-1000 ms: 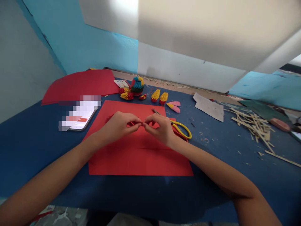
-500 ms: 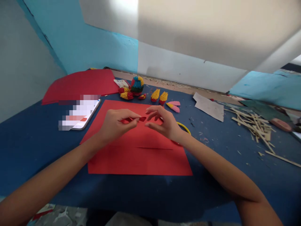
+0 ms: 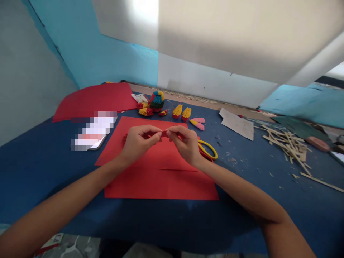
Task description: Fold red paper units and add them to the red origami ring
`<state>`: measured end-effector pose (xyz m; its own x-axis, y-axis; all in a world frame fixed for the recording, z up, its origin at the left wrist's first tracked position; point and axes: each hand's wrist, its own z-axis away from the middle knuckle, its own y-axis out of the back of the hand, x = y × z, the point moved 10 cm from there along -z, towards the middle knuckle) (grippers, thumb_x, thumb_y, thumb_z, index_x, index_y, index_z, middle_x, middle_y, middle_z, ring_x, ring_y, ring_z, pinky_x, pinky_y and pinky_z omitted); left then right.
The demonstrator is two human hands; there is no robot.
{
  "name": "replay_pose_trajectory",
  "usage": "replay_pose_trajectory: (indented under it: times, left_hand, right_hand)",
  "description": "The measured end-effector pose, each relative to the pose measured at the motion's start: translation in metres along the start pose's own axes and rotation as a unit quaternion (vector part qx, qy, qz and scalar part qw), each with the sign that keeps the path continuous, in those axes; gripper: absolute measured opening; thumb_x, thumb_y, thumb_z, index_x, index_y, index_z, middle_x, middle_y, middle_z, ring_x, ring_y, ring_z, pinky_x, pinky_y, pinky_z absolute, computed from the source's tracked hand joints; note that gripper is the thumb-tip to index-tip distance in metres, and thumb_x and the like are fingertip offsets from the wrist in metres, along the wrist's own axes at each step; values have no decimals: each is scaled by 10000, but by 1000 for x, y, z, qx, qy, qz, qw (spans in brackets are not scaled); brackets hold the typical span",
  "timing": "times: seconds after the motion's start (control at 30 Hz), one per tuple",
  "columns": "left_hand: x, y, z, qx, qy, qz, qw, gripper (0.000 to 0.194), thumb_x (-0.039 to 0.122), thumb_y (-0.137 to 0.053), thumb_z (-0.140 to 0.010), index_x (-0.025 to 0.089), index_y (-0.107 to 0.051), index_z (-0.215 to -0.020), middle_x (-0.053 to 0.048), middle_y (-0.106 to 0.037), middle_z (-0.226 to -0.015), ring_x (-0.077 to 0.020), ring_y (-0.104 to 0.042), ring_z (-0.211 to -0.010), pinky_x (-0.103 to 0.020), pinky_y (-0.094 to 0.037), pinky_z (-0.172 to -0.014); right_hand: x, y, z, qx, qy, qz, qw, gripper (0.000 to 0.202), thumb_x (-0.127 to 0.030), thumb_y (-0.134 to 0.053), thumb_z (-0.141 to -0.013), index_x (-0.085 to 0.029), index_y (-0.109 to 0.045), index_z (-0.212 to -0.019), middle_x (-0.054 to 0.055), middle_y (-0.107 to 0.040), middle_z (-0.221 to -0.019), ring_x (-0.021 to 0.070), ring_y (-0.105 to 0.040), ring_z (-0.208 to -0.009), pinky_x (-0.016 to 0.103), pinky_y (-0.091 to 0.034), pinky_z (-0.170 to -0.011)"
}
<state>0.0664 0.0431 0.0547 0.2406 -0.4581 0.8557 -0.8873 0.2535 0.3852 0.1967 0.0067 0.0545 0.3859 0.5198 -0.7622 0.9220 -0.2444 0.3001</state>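
Between the fingertips of both hands is a small folded piece of red paper [image 3: 164, 133], mostly covered by the fingers. My left hand [image 3: 141, 141] pinches its left end, and my right hand [image 3: 185, 143] pinches the right end. Both hands hover over red paper sheets [image 3: 161, 184] that lie on the blue table. Just right of my right hand rest scissors [image 3: 208, 148] with yellow and red handles; their blades are hidden. A few red pieces [image 3: 124, 139] show behind my left hand.
A phone [image 3: 100, 127] lies to the left, near a stack of red paper [image 3: 94, 102]. Behind the hands stand a colourful folded-paper figure [image 3: 157, 102], yellow-red paper cones [image 3: 186, 114] and pink-yellow pieces [image 3: 198, 123]. Grey card [image 3: 238, 124] and thin wooden sticks [image 3: 290, 145] are at right.
My right hand has closed in from the right and now pinches the red paper piece together with my left hand. More of the scissors' handles shows.
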Motion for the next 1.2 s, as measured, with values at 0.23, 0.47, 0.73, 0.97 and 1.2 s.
replay_pose_trajectory:
  times: [0.23, 0.47, 0.73, 0.97, 1.2]
  left_hand:
    - [-10, -18, -1, -113, -9, -61, 992, 200, 279, -545, -816, 162, -672, -716, -16, -699, -669, -145, -624, -630, -214, -447, -533]
    - [-11, -23, -1, -133, -43, -95, 986, 193, 317, -572, -824, 174, -657, -724, -3, -675, -677, -130, -591, -621, -202, -414, -529]
    - [-9, -30, 2, -205, -47, -48, 976, 164, 342, -597, -840, 189, -657, -838, -4, -683, -779, -123, -598, -663, -194, -434, -564]
    - [-11, -31, 3, -220, -40, -27, 974, 162, 347, -608, -839, 191, -652, -849, -6, -684, -811, -122, -606, -676, -192, -445, -574]
    - [-11, -31, 4, -226, -47, -41, 972, 176, 336, -569, -854, 178, -645, -834, -7, -675, -795, -122, -602, -685, -191, -445, -579]
  right_hand:
    - [7, -2, -1, -87, 66, 80, 991, 177, -290, -573, -887, -188, -647, -1012, 39, -679, -797, 124, -621, -679, 242, -494, -600]
    - [-16, -15, 14, -125, 238, 227, 936, 163, -290, -571, -894, -199, -653, -1002, 71, -650, -811, 165, -617, -737, 299, -498, -682]
    - [-20, -12, 17, -123, 220, 158, 955, 102, -287, -591, -880, -206, -615, -937, 49, -694, -835, 154, -649, -769, 283, -520, -681]
    - [-26, -12, 18, -122, 214, 127, 961, 138, -252, -665, -823, -193, -595, -926, 41, -694, -829, 145, -649, -753, 264, -528, -651]
    - [-30, -16, 23, -144, 255, 145, 945, 124, -287, -658, -828, -195, -615, -899, 50, -693, -835, 153, -645, -783, 285, -534, -698]
